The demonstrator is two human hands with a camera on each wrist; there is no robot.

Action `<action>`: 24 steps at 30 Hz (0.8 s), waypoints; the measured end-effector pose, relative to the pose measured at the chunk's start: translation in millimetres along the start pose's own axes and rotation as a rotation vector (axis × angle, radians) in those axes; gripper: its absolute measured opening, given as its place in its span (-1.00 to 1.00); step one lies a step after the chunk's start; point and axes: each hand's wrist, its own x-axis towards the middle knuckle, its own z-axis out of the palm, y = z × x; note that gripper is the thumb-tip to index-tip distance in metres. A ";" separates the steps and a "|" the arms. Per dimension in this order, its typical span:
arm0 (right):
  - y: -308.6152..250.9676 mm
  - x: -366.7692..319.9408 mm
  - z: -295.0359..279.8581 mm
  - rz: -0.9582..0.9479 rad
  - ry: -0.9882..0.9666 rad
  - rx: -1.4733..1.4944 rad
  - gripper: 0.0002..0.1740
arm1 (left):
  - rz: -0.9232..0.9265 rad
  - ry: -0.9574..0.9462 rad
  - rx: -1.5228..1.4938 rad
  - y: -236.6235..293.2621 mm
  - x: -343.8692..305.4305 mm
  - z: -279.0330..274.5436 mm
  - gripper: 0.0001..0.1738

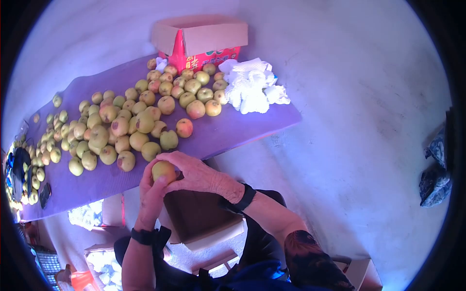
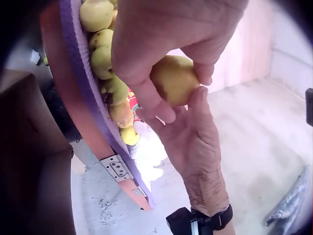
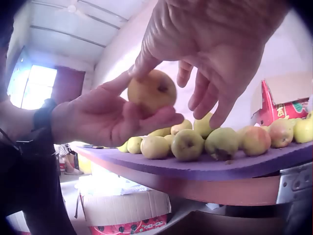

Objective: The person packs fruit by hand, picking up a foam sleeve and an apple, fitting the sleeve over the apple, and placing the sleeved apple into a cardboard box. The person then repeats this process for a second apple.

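Above the table's front edge, my left hand [image 1: 152, 195] grips a yellow-green apple [image 1: 164, 171]. Its fingers curl under and round the fruit in the right wrist view, where a dark hollow shows on the apple [image 3: 152, 92]. My right hand [image 1: 200, 175] comes in from the right, its thumb touching the apple's upper side. The other right fingers hang loosely spread, apart from the fruit, in the right wrist view. Many more apples [image 1: 119, 127] lie on the purple-covered table [image 1: 213, 140] just beyond the hands, some with brown bruises.
A red cardboard box [image 1: 204, 41] with raised flaps stands at the table's back. White crumpled wrapping [image 1: 252, 87] lies beside it. Below the hands is an open brown carton [image 1: 194, 213]. Another box holding white material [image 1: 104, 266] sits lower left, and a phone-like dark object [image 1: 45, 195] lies near the table's left edge.
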 end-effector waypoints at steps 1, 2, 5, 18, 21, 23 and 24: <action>1.7 -0.4 -3.5 -0.027 0.013 0.012 -0.22 | 0.004 -0.011 -0.002 0.3 -0.1 -0.7 -0.33; 4.9 -0.4 -7.8 -0.028 0.019 0.004 -0.22 | -0.005 0.011 -0.022 1.1 -0.5 -5.0 -0.36; 22.4 -1.4 -23.7 -0.038 0.080 -0.023 -0.27 | -0.004 0.037 -0.048 3.2 -0.9 -10.7 -0.41; 90.4 6.9 -169.4 0.480 0.539 -0.863 -0.43 | 0.069 0.038 -0.028 10.4 -5.5 -15.4 -0.41; 128.2 7.4 -186.7 0.487 0.588 -0.766 -0.47 | 0.072 0.051 -0.031 11.5 -5.7 -17.0 -0.41; 134.2 12.9 -194.7 0.560 0.564 -0.692 -0.48 | 0.075 0.055 -0.033 12.5 -6.4 -18.6 -0.42; 146.2 14.4 -198.2 0.559 0.533 -0.693 -0.48 | 0.060 0.054 -0.039 13.7 -6.7 -19.8 -0.43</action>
